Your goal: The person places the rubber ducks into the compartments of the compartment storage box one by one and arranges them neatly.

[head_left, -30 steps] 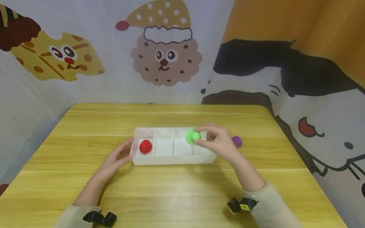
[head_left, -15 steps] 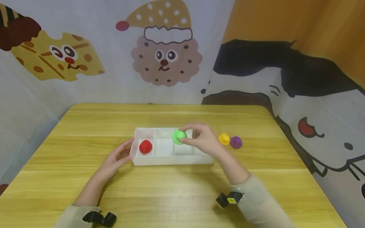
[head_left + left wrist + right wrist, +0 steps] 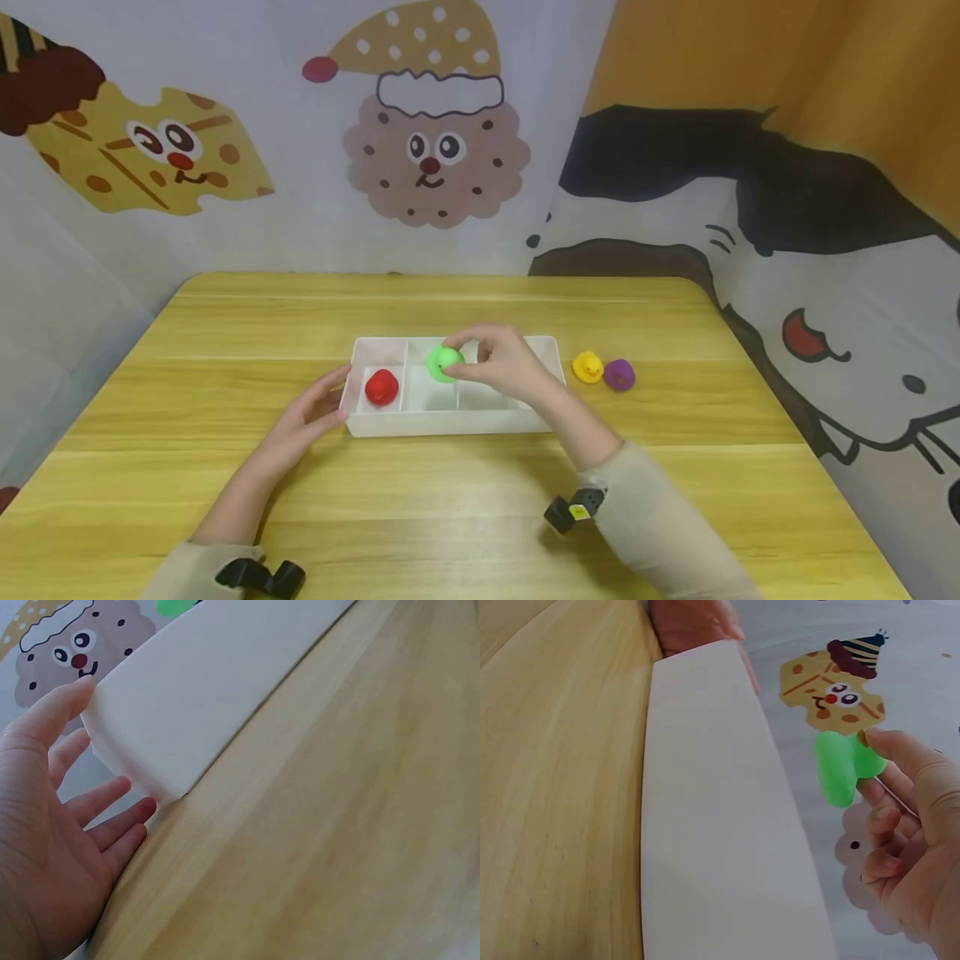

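Note:
A green toy duck (image 3: 444, 364) is pinched between the thumb and fingers of my right hand (image 3: 504, 363), over the second compartment from the left of a white divided box (image 3: 450, 423). In the right wrist view the green duck (image 3: 838, 766) is above the box's rim. My left hand (image 3: 309, 408) rests against the box's left end; in the left wrist view its relaxed fingers (image 3: 112, 796) touch the end wall without curling round it. A red toy duck (image 3: 382, 387) sits in the leftmost compartment. My right hand partly hides the right-hand compartments.
To the right of the box a yellow toy duck (image 3: 587, 367) stands beside a purple toy (image 3: 619, 375) on the wooden table (image 3: 420, 508). A cartoon-printed cloth (image 3: 285, 242) hangs behind the table.
My right hand has carried the green duck leftward along the box, from the right-hand compartments to the second one. The yellow duck has come into sight. My left hand has stayed in place.

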Demonstrator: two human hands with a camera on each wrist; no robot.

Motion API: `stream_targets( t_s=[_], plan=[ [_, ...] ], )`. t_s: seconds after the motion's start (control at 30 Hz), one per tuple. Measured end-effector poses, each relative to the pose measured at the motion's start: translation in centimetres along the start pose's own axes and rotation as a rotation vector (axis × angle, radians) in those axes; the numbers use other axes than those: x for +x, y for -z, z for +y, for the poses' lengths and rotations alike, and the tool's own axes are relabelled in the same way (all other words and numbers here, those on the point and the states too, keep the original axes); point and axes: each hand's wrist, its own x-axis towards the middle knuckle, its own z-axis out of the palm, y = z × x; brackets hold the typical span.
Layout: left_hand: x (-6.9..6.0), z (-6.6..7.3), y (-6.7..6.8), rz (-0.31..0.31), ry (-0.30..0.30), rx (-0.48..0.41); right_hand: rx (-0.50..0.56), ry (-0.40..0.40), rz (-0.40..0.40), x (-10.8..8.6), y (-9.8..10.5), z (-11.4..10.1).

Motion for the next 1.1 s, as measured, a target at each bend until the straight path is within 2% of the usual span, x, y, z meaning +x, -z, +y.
stream_targets(
  t_s=[0.43,0.67,0.93,1.1],
  plan=[
    [0.0,0.0,0.0,0.003,-0.005,0.001,0.014,-0.027,-0.059,1.7,-1.7,1.3],
    [-0.1,0.1,-0.1,-0.003,-0.005,0.003,-0.051,-0.047,-0.067,2.2,-2.4,2.2],
    [0.0,0.0,0.0,-0.004,-0.013,0.011,-0.125,-0.108,-0.100,2.7,-2.7,2.8],
    [0.0,0.1,0.0,-0.005,-0.015,0.009,-0.139,-0.109,-0.115,3.0,-2.9,3.0]
  ],
)
